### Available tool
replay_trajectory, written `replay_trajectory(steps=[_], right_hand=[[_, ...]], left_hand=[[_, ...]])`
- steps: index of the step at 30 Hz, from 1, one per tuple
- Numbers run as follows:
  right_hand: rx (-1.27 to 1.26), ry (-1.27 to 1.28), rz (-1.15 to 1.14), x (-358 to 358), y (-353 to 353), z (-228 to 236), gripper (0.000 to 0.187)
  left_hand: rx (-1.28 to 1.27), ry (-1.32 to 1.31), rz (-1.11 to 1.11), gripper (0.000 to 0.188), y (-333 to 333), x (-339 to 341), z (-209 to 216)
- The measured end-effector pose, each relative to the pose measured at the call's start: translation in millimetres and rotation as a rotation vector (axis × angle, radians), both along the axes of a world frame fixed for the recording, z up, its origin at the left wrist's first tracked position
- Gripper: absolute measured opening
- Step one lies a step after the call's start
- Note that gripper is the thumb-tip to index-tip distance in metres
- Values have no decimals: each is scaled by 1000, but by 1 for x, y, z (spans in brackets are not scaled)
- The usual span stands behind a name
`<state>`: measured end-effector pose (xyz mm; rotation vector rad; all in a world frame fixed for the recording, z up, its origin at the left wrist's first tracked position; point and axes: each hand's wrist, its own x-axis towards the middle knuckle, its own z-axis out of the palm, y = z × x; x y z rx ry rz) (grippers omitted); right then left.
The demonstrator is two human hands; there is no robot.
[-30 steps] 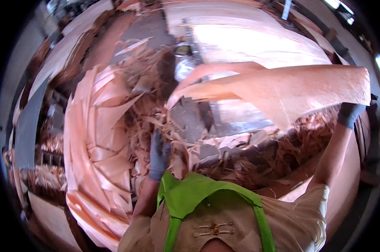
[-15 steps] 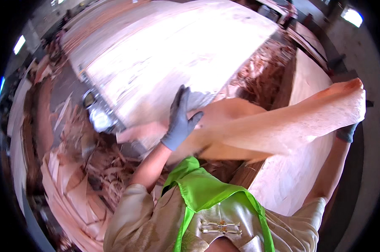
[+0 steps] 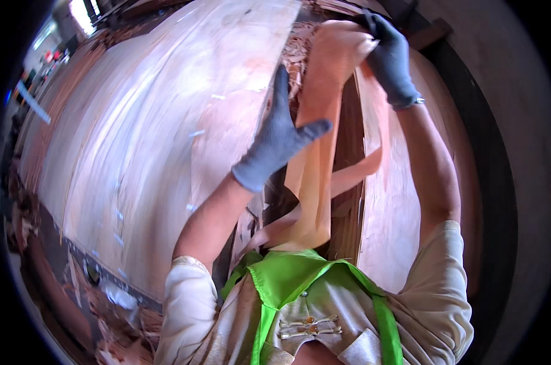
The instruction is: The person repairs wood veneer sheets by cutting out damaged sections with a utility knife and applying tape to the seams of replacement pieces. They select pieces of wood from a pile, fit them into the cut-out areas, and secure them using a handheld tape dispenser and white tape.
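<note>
A thin, orange-tan sheet of wood veneer [image 3: 317, 140] hangs in a long folded strip, from the far end of the gap down to near my green apron. My right hand [image 3: 392, 64], in a grey glove, is closed on the veneer's upper end. Beside its left edge is my left hand [image 3: 278, 143], also gloved in grey, with the thumb spread away from the fingers. Nothing is gripped in it. A narrow loose veneer strip [image 3: 359, 170] dangles to the right of the main piece.
A large stack of pale veneer sheets [image 3: 147, 128] fills the left side. Another pale stack [image 3: 388, 231] stands on the right. Between them lie curled veneer scraps [image 3: 299, 45], with more scraps [image 3: 126, 347] at the lower left.
My right hand has swung from the far right up toward the middle, bringing the veneer from lying crosswise to hanging lengthwise. The view has turned right; my left hand stays open.
</note>
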<state>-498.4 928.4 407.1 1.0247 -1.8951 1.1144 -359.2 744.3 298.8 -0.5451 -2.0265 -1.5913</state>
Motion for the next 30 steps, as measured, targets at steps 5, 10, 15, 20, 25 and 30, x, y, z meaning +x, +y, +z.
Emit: replay_trajectory(steps=[5,10,15,20,25,30], right_hand=[[75,-150,147,-22,-7,2,31],[-181,-317,6,-91,73,-31,49],[-423,-573,-379,-192,194,-122,36],[-386,-978,-400,-269,246,-294,44],[-531,-1178,-185,-312,179,-392,47],[-1276,-1966,250,-405,138,-402,47]], left_hand=[[63,14,54,63,11,-138,20],[7,-30,70,35,3,-275,50],[-22,153,-128,23,-2,-411,138],[-100,116,-7,16,-2,-510,241],[-249,164,205,23,-60,-586,288],[-390,206,447,29,-139,-649,312]])
